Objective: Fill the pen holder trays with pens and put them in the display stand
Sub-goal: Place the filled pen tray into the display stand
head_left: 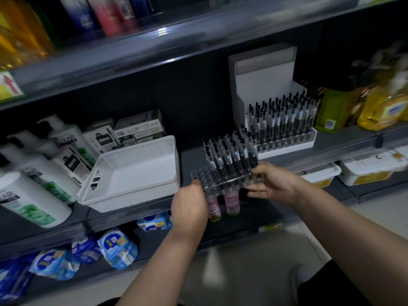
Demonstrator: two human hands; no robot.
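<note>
Two bare forearms rise from six o'clock. The left hand [189, 202] curls its fingers over the near left corner of a clear plastic pen holder tray [203, 176]. The right hand [271, 184] pinches the tray's right end, thumb on top and fingers underneath. The tray is held in the air just in front of the grey metal shelf [194, 160], above two pink bottles [230, 204] on the level below.

Slim black-capped pens [231, 153] fill the tray's right part and lean toward eleven o'clock. The holes at its left end are empty, so the filling looks unfinished.

At nine o'clock of the tray sits a white perforated plastic basket [136, 171], with white pump bottles [33, 195] further left and grey pen boxes [132, 129] behind it. At two o'clock stands the white display stand [262, 85], its front rows already packed with upright pens [284, 120]. Yellow liquid bottles [386, 107] are beyond it at three o'clock.

The tray is tilted, and I judge the pens sit loosely in their holes, so more tilt could let them slide out. The load is all on the right, so a weak left grip may let the tray twist. If it is pushed in carelessly, the leaning caps could knock the stand's front row.
</note>
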